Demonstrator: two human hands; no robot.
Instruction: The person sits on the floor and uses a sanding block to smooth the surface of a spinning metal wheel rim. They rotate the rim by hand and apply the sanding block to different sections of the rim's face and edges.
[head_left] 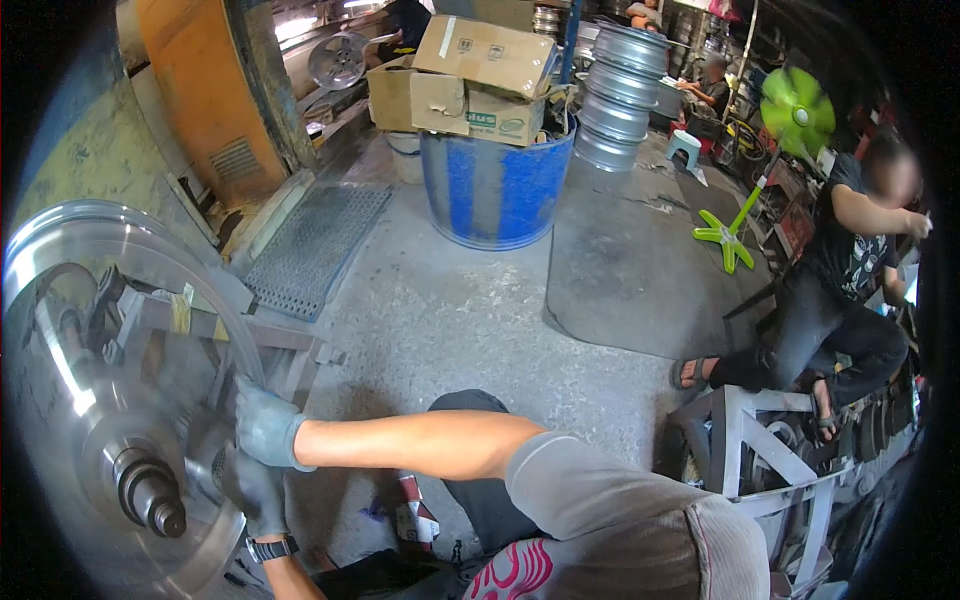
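Observation:
A shiny metal wheel rim (pixel 125 240) fills the left side, mounted on a machine spindle (pixel 150 490) and blurred as if spinning. Both my hands wear grey gloves and are close together at the rim's right side. My right hand (pixel 268 425) is closed near the outer edge, and anything inside it is hidden. Just below, my left hand (pixel 258 488), with a dark watch on its wrist, reaches into the rim's blurred face. Its fingers are smeared by motion and partly covered, so their grip does not show.
A blue barrel (pixel 490 195) topped with cardboard boxes (pixel 485 60) stands ahead. Beside it rise stacked metal rims (pixel 622 95). A green fan (pixel 797 112) and a seated person (pixel 850 250) are at right, near a grey metal frame (pixel 745 430). Mats (pixel 315 240) lie on the floor.

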